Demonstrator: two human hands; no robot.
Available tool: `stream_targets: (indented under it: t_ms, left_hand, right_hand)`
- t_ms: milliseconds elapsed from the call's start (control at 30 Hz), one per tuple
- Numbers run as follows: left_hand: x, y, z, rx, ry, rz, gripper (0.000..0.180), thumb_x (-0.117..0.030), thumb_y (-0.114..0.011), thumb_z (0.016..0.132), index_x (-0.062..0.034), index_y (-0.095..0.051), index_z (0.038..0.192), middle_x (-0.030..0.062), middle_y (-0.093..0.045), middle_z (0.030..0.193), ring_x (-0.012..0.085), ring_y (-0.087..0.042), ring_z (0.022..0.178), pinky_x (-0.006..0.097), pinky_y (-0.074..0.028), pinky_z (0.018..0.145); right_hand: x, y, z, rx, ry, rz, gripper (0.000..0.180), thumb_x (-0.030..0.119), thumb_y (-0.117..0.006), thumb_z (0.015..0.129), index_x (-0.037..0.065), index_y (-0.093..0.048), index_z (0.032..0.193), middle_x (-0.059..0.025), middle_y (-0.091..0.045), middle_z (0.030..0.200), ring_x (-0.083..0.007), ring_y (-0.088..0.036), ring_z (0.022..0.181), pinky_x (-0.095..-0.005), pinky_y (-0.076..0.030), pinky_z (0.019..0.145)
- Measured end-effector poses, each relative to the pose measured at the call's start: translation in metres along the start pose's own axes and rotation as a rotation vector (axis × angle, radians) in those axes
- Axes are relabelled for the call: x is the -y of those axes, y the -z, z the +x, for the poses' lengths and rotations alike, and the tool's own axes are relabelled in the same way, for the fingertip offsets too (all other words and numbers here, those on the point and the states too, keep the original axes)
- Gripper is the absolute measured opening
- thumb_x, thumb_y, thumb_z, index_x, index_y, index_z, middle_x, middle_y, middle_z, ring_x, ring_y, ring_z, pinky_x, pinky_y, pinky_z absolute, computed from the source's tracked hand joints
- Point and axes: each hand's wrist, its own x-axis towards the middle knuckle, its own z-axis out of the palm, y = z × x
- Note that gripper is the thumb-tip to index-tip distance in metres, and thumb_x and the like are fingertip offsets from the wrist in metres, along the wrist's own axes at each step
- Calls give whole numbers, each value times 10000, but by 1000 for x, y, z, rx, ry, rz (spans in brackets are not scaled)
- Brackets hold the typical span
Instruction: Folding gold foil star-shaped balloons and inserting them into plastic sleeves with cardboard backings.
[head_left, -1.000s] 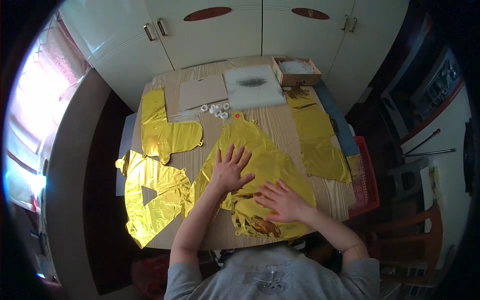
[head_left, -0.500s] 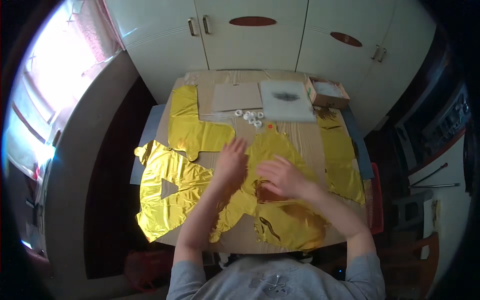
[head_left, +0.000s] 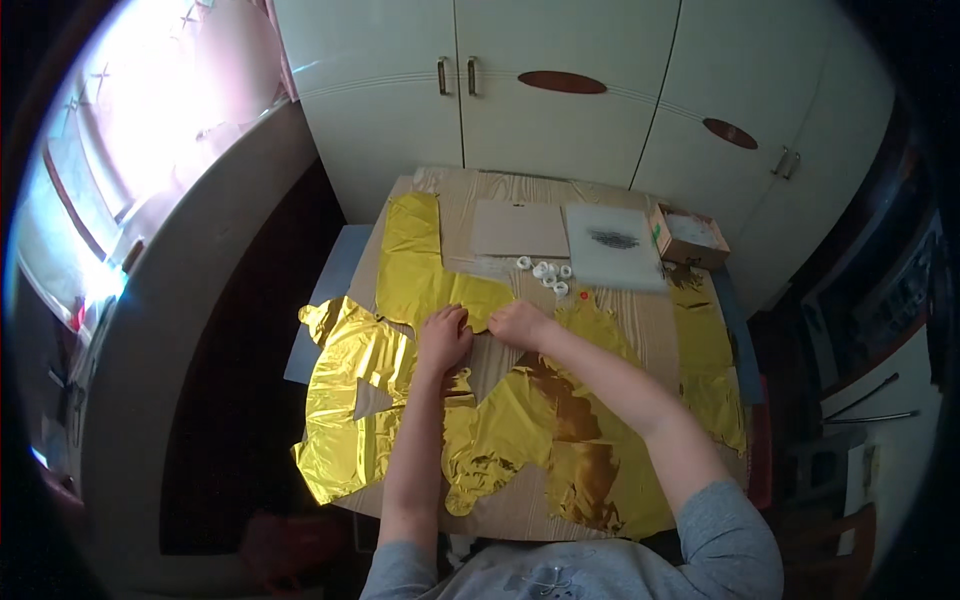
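Behind everything, pale cupboard doors (head_left: 560, 110); below them a wooden table (head_left: 520, 185) spread with gold foil. Largest of the foil, the crumpled gold sheet (head_left: 540, 440) running from beyond the knuckles back under both forearms toward the body, now bunched and darker along its middle where a second ago it lay flat beneath spread palms. Since then, both hands moved forward and drawn close together, fingers curled instead of splayed: to judge by that, no longer smoothing but gathering or pinching at the sheet's far edge. Left hand (head_left: 443, 338) with fingers bent down, tips on the bare wood and touching the foil's edge; whether anything is pinched, cannot tell. Right hand (head_left: 517, 324) loosely closed just beside it, thumb side toward the left; grip on the foil not clear either. Left of the left fingers, a second gold piece (head_left: 350, 400) with a triangular cut-out; ahead of them, a third gold piece (head_left: 425, 275) reaching away up the table. Beyond the right fingertips, a brown card (head_left: 520, 228), a grey-white foam pad (head_left: 612, 245), a small open box (head_left: 692, 235). Nearest ahead of the fingers, a cluster of small white rings (head_left: 547, 272).
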Motion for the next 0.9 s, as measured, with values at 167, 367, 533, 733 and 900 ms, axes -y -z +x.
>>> stream_targets:
  t_ms: [167,367,533,733,900]
  left_hand:
    - [4,2,-2,17,11,-40,255,-189,-610,750,-51,-663,957,105,-666,1056,292,-598,1056,435,-443,927]
    - [-3,4,3,-17,80,-119,140,-155,-606,804,-32,-663,840,157,-670,870,345,-634,873,450,-481,807]
    - [-3,3,2,-59,102,-46,134,-147,-651,831,-21,-681,867,180,-674,817,365,-653,778,432,-513,711]
    - [0,-1,1,-84,161,-92,154,-170,-645,849,-23,-673,885,178,-674,809,372,-647,786,431,-512,710]
    - [-2,-4,3,-100,192,-75,161,-184,-624,874,-29,-664,894,178,-676,819,368,-647,797,435,-512,715]
  right_hand:
    - [-3,25,9,92,-224,182,151,259,-612,811,113,-646,829,-68,-667,772,-293,-669,754,-427,-537,660]
    - [-10,37,11,181,-445,353,209,351,-601,887,155,-646,947,-51,-696,902,-298,-675,847,-456,-529,702]
    - [-2,44,10,169,-444,362,257,360,-622,878,150,-586,1024,-93,-697,935,-310,-677,842,-456,-529,693]
    - [2,46,10,105,-483,408,388,369,-648,864,148,-503,1149,-115,-686,970,-333,-669,883,-456,-529,725]
    - [2,33,3,-273,-315,244,414,376,-660,844,170,-508,1169,-44,-617,1097,-266,-599,1035,-407,-462,887]
